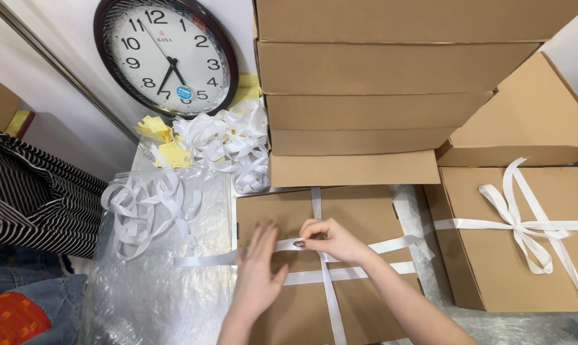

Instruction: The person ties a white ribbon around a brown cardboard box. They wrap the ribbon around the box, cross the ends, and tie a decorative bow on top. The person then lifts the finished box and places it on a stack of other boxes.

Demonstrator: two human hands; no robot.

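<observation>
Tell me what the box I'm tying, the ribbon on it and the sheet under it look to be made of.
The box looks like plain brown cardboard: matte, with folded flap edges. The ribbon seems a white satin-like fabric or plastic tape: flat with a soft sheen; the right hand pinches it while the left hand presses beside. The sheet looks like clear bubble wrap: glossy and dimpled.

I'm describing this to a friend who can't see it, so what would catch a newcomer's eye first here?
Probably the two hands at bottom centre: the left hand lies flat on a brown cardboard box while the right hand pinches white ribbon crossed over it. To the right sits a finished box with a ribbon bow, and a tall box stack rises behind. A round wall clock leans at upper left above loose ribbon heaps.
</observation>
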